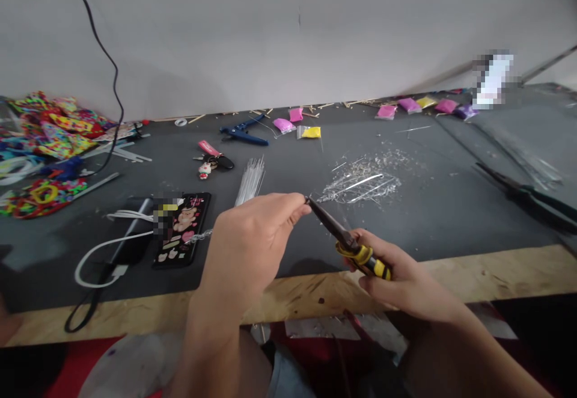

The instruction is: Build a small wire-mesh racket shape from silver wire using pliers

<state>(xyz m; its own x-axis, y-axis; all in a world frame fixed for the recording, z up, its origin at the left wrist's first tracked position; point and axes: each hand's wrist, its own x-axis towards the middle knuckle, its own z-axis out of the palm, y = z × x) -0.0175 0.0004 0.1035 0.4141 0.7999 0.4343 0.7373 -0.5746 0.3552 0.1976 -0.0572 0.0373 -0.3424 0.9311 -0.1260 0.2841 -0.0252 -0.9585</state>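
Observation:
My right hand (pixel 401 278) is wrapped round the yellow and black handles of long-nose pliers (pixel 336 226), whose jaws point up and left. Their tip meets the fingertips of my left hand (pixel 256 235), which is closed in a pinch; what it holds is too small to make out. Behind my left hand lies a bundle of straight silvery wires (pixel 251 178). A heap of bent wires and small clippings (pixel 367 178) lies on the dark tabletop beyond the pliers.
Left are a phone in a bear-pattern case (pixel 184 229), a white cable (pixel 97 244), keys (pixel 210 160) and colourful bags (pixel 54 124). Blue pliers (pixel 246 131) and small coloured packets (pixel 283 125) lie at the back. Black-handled pliers (pixel 523 190) are right. A wooden edge (pixel 306 296) runs along the front.

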